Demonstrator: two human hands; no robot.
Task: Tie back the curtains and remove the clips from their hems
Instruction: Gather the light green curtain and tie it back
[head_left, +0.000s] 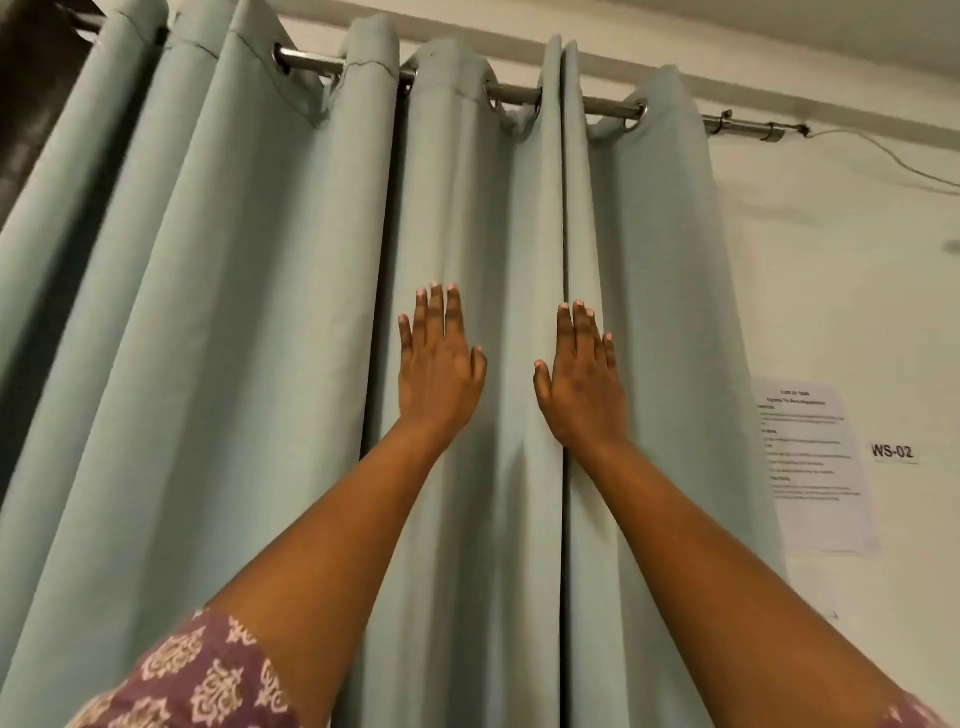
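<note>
Pale green curtains hang in deep folds from a metal rod (519, 94) by eyelets. The left curtain (234, 312) fills the left half of the view; the right curtain (649, 260) hangs beside the wall. My left hand (439, 364) lies flat on the fabric with straight fingers pointing up, just right of a dark gap between the panels. My right hand (582, 379) presses flat beside a deep fold. Both arms reach up and forward. The hems, any clips and any tie-backs are out of view.
A white wall stands to the right with a printed sheet (815, 462) and a label reading WS-02 (892, 451). A thin wire (883, 156) runs from the rod's right end. A dark strip (31, 78) shows at the top left.
</note>
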